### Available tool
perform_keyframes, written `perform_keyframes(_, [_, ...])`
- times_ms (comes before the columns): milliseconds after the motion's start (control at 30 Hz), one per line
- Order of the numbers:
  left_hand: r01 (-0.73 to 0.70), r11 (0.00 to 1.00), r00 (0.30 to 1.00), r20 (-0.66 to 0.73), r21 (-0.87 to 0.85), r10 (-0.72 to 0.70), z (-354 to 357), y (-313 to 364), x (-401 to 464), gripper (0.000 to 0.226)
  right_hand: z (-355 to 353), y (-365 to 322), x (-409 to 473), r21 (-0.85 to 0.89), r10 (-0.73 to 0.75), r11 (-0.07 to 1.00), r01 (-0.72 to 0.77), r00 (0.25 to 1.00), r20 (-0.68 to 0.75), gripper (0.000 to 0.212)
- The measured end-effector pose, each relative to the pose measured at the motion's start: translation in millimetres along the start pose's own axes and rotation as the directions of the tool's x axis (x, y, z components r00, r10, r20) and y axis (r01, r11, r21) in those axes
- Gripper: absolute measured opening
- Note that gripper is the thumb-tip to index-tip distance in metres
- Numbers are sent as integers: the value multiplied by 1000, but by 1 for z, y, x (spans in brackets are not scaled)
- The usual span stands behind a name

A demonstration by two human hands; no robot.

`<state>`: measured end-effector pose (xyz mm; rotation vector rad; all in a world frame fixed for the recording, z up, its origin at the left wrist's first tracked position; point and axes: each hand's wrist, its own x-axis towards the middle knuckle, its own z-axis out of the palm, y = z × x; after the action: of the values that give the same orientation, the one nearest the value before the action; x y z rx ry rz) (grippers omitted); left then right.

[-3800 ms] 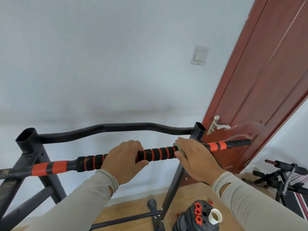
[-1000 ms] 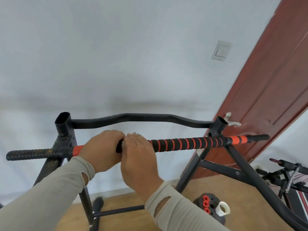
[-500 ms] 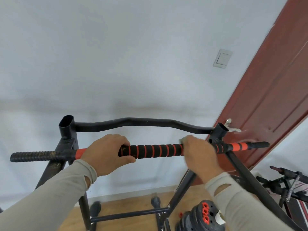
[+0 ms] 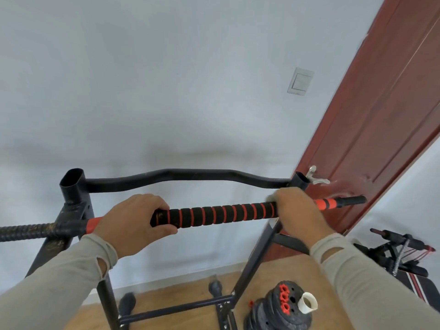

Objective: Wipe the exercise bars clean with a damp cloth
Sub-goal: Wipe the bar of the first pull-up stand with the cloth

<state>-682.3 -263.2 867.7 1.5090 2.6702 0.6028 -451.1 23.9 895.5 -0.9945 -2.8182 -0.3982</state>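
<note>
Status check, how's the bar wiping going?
Left hand grips striped bar. Right hand presses cloth near right post. Nothing blocking.

Head view, seemingly close, forward-down.

2 hands (image 4: 133, 225) (image 4: 301, 215), 2 bars (image 4: 214, 214) (image 4: 181, 176), 1 door (image 4: 381, 115), 1 switch (image 4: 300, 81).

**Wooden floor and what is resting on it**

The wooden floor (image 4: 281, 277) is showing at the bottom, running up to the pale wall. The black frame's base crossbar (image 4: 176, 307) and rounded feet (image 4: 215, 287) are standing on it. To the right, a stack of black weight plates (image 4: 278, 310) with red collars is lying flat on the boards, and a white cup-like piece (image 4: 308, 302) is sitting against the stack. Further right, another piece of black exercise gear (image 4: 402, 253) is standing partly in view
</note>
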Motion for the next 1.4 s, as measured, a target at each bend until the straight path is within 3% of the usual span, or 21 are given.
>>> perform_keyframes(100, [-4, 1000, 1000, -4, 3, 4, -1, 0, 0, 34, 2, 41, -8, 113, 254, 961, -253, 967, 10, 29])
perform_keyframes(167, [-5, 1000, 1000, -1, 1, 5, -2, 1, 1, 34, 5, 18, -8, 181, 293, 940, -288, 956, 0, 29])
perform_keyframes(267, [4, 1000, 1000, 10, -5, -4, -1, 1, 1, 33, 10, -64, -11, 296, 254, 933, -202, 956, -148, 22])
perform_keyframes(367, [4, 1000, 1000, 4, -3, -4, -2, 1, 0, 34, 4, -167, -28, 516, 102, 856, 42, 963, -248, 26])
perform_keyframes(467, [-6, 1000, 1000, 7, -30, 6, -1, 3, 2, 32, 0, -219, -43, 464, -130, 839, 284, 933, -337, 31])
perform_keyframes(533, [-22, 998, 998, 57, -58, 26, -5, -2, 1, 38, -5, -212, -43, 452, -177, 835, 314, 931, -320, 34])
perform_keyframes(633, [-8, 1000, 993, 115, -16, 10, -28, -23, -6, 79, -6, -198, -41, 427, -197, 847, 317, 933, -302, 30])
perform_keyframes(667, [13, 1000, 992, 126, 11, -14, -36, -32, -10, 82, -6, -200, -41, 422, -196, 851, 312, 935, -295, 30])
perform_keyframes(833, [76, 994, 993, 95, -73, -69, -36, -53, -26, 28, -22, -198, -38, 541, -187, 799, 261, 964, -189, 27])
perform_keyframes(933, [66, 996, 997, 30, -64, -64, -28, -54, -29, 26, -37, -178, -24, 571, -170, 804, 167, 984, -47, 29])
perform_keyframes(1067, [41, 997, 999, 0, -63, -42, -26, -59, -29, 27, -39, -182, -21, 357, -75, 931, 79, 997, -24, 14])
perform_keyframes(1133, [35, 998, 999, 10, -58, -34, -24, -61, -28, 27, -34, -214, -30, 346, -83, 932, 106, 993, -78, 5])
perform_keyframes(1267, [8, 1000, 1000, -7, -28, -9, -25, -60, -26, 29, -23, -283, -36, 448, -172, 843, 298, 938, -300, 7])
perform_keyframes(1400, [11, 999, 1000, 8, -46, -10, -26, -61, -26, 28, -9, -255, -37, 303, -419, 778, 550, 814, -402, 33])
